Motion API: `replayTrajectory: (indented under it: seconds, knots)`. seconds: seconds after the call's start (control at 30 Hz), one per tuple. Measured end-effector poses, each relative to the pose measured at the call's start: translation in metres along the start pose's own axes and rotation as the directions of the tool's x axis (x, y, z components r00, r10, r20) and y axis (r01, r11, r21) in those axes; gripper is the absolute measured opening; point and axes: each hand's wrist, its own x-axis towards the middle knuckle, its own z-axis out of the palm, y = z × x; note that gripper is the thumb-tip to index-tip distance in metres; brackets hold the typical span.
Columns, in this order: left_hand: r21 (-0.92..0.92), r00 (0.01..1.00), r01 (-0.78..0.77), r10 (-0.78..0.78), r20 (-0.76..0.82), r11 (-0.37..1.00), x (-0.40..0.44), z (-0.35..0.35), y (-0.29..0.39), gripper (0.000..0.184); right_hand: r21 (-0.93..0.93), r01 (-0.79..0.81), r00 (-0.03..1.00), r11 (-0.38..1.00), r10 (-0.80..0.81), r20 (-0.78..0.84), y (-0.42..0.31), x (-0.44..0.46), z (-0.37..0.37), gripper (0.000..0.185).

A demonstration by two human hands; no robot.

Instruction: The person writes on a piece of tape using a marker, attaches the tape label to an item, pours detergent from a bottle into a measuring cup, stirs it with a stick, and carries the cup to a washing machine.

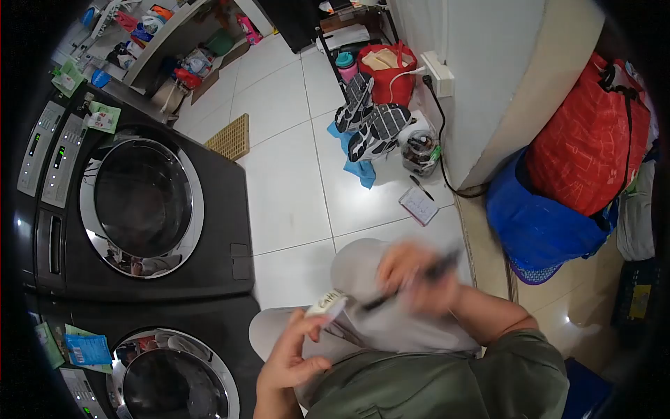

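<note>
One hand, the blurred right hand (pixel 427 291), is clamped on a dark tool (pixel 442 266) above the lap (pixel 426 333). Further left, the left hand (pixel 289 357) touches a white lettered piece (pixel 326 304), grip unclear.

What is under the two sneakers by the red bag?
A blue cloth pokes out from under the sneakers onto white floor tiles. How far it reaches, or whether anything else lies beneath, can't be seen; the sneakers cover it.

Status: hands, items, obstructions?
Left hand holding white lettered item. Right hand blurred, gripping dark item. Notepad on floor, apart from both hands.
</note>
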Motion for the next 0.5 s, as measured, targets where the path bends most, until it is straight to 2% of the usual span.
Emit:
replayTrajectory:
  seconds: [0.03, 0.07, 0.1, 0.13, 0.17, 0.2, 0.23, 0.3, 0.4, 0.5]
  knots:
    - [-0.044, 0.996, -0.027, 0.023, -0.090, 0.999, 0.001, 0.001, -0.006, 0.059, 0.114, -0.059, 0.938, 0.992, 0.094, -0.333, 0.023, -0.002, -0.031, 0.012]
    - [-0.102, 0.982, 0.036, -0.054, -0.182, 0.994, -0.001, 0.000, -0.012, 0.075, 0.033, -0.215, 0.785, 0.976, 0.193, -0.589, 0.035, 0.006, -0.058, 0.015]
    - [-0.125, 0.969, 0.088, -0.114, -0.221, 0.988, 0.001, 0.000, -0.015, 0.071, -0.066, -0.449, 0.670, 0.891, 0.287, -0.685, 0.079, -0.016, -0.113, 0.018]
    - [-0.145, 0.948, 0.137, -0.172, -0.269, 0.980, 0.006, 0.001, -0.016, 0.068, -0.214, -0.804, 0.484, 0.555, 0.400, -0.779, 0.116, -0.040, -0.164, 0.027]
    - [-0.167, 0.917, 0.180, -0.227, -0.328, 0.969, 0.009, 0.001, -0.018, 0.065, -0.247, -0.934, 0.338, 0.257, 0.420, -0.842, 0.135, -0.052, -0.187, 0.036]
    - [-0.067, 0.921, 0.176, -0.189, -0.341, 0.982, 0.011, -0.001, -0.026, 0.053, -0.341, -0.936, 0.346, 0.086, 0.400, -0.849, 0.192, -0.091, -0.239, 0.044]
    - [0.007, 0.927, 0.153, -0.141, -0.347, 0.988, 0.015, -0.005, -0.033, 0.049, -0.319, -0.948, 0.289, -0.003, 0.413, -0.864, 0.239, -0.132, -0.284, 0.050]
    - [0.142, 0.937, 0.131, -0.076, -0.342, 0.981, 0.017, -0.013, -0.042, 0.040, -0.372, -0.925, 0.314, -0.073, 0.401, -0.860, 0.255, -0.145, -0.308, 0.055]
    - [0.343, 0.938, 0.091, 0.035, -0.344, 0.935, 0.019, -0.025, -0.042, 0.030, -0.563, -0.699, 0.562, -0.440, 0.149, -0.814, 0.260, -0.136, -0.296, 0.048]
    - [0.385, 0.931, 0.115, 0.036, -0.364, 0.916, 0.018, -0.027, -0.030, 0.026, -0.795, -0.605, 0.740, -0.042, 0.338, -0.581, 0.202, -0.064, -0.257, 0.045]
